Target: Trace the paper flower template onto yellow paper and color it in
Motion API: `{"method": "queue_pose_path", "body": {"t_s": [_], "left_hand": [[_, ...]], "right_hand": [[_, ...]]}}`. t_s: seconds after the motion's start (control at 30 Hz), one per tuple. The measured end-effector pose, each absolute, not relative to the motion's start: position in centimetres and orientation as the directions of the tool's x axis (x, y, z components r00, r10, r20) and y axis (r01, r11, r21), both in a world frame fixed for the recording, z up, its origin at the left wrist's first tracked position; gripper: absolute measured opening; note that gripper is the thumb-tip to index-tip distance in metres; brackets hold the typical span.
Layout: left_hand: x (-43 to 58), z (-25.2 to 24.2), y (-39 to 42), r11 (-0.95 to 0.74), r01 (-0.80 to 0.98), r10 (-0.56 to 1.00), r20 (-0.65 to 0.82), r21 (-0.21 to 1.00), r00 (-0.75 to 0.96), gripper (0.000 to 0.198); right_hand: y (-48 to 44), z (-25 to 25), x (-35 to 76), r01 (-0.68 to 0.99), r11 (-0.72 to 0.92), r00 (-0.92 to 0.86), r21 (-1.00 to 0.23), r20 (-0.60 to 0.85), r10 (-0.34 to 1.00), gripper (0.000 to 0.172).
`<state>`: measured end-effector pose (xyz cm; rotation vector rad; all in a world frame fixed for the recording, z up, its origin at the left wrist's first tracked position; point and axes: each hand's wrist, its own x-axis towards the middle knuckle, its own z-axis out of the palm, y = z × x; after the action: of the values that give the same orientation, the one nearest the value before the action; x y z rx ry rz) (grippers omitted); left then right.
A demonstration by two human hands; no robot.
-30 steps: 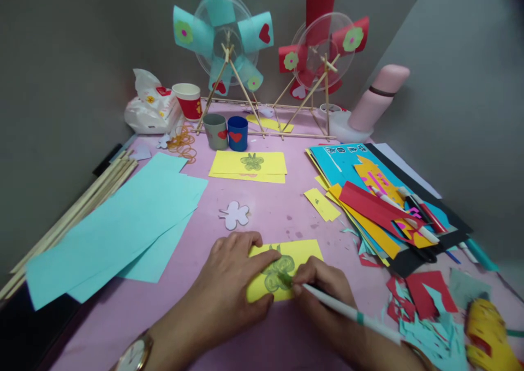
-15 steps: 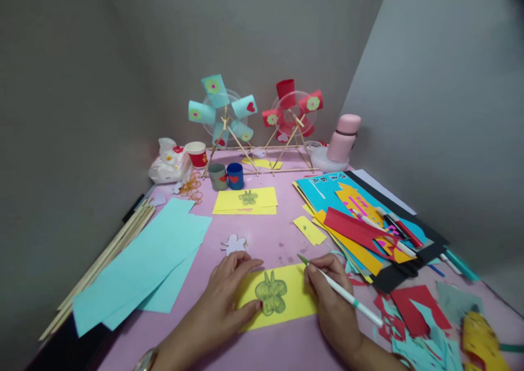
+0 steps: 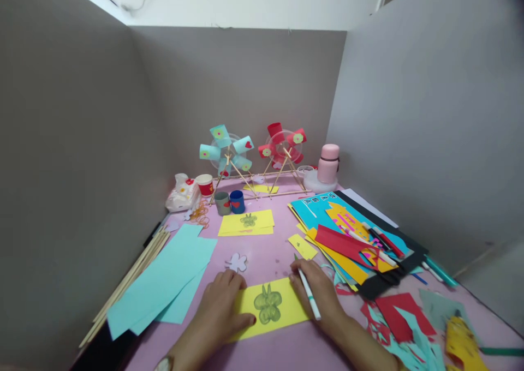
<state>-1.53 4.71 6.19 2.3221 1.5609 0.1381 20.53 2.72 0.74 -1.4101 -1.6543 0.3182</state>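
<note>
A yellow paper strip (image 3: 292,306) lies at the near middle of the table, with a green butterfly-like drawing (image 3: 268,305) on it. My left hand (image 3: 221,305) rests on the strip's left end, thumb and fingers stretched apart. At the right end, my right hand (image 3: 323,297) is closed around a white marker (image 3: 308,293) with a green tip. That tip points away from me, off the paper's drawing. Just beyond my left hand lies a pale paper cutout (image 3: 236,262). Farther back, another yellow strip (image 3: 229,225) carries a similar drawing.
Light blue sheets (image 3: 164,283) and wooden sticks (image 3: 126,283) lie left. Two stick-framed paper wheels, one blue (image 3: 221,135) and one red (image 3: 275,132), stand behind two small cups (image 3: 237,203). Coloured papers (image 3: 303,207), scraps (image 3: 403,316) and a pink bottle (image 3: 328,166) occupy the right.
The camera has tilted up, showing more wall above. My right hand has turned the marker steeper and lowered onto the strip's right end. My left hand stays on the strip.
</note>
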Motion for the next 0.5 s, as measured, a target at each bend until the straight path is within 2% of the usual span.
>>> {"method": "queue_pose_path", "body": {"t_s": [0.17,0.37,0.5], "left_hand": [[-1.4,6.5,4.5,-0.278,0.881,0.936,-0.1,0.383,0.339,0.029],[-2.1,4.9,4.2,-0.245,0.778,0.948,-0.026,0.579,0.317,0.034],[-2.7,4.1,4.7,-0.286,0.7,0.942,0.057,0.654,0.332,0.024]], "right_hand": [[2.5,0.8,20.5,0.647,0.378,0.01,-0.662,0.503,0.864,0.015],[2.8,0.5,20.7,0.619,0.395,0.04,-0.679,0.529,0.847,0.02],[2.9,0.6,20.5,0.656,0.372,0.076,-0.656,0.548,0.833,0.022]]}}
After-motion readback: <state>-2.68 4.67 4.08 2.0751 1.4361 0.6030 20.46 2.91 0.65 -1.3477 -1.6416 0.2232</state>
